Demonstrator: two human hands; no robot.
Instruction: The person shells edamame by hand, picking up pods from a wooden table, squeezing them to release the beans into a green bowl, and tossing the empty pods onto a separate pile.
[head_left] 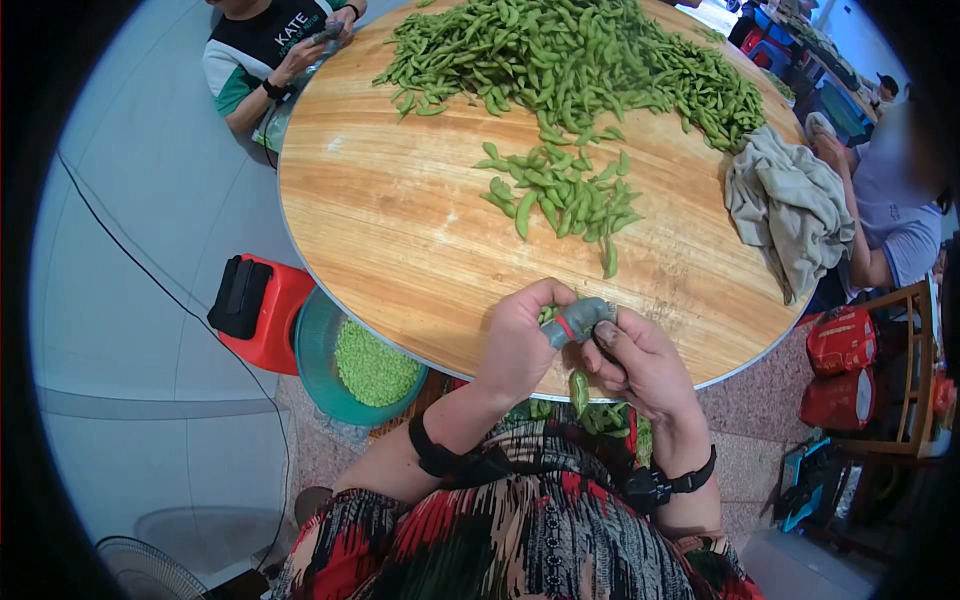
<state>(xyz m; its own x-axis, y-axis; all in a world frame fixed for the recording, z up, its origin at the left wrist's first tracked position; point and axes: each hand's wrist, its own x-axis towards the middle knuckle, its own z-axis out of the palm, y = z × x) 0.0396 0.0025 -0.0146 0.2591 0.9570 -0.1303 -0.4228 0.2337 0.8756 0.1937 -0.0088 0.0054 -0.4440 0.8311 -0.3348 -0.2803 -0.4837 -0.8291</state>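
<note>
Green pods (540, 60); honey-brown, wood-grained bench (380, 220); teal basin (316, 365); pale-green beans (375, 365); grey cloth (785, 195); clothing (550, 540) streaked black, red and cream.

Bare tabletop (380, 220) leaves passage at left; pods (565, 190) block ahead, cloth (790, 205) far right

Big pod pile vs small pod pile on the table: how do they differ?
Size: the big pod pile spreads wide and reaches the picture's top edge; the small pod pile is a compact patch.
Depth: the big pile is heaped; the small one is thin, with wood showing between pods.
Place: the big pile is farther off; the small one is nearer the left hand.
Shared: green pods on the wooden table.
</note>
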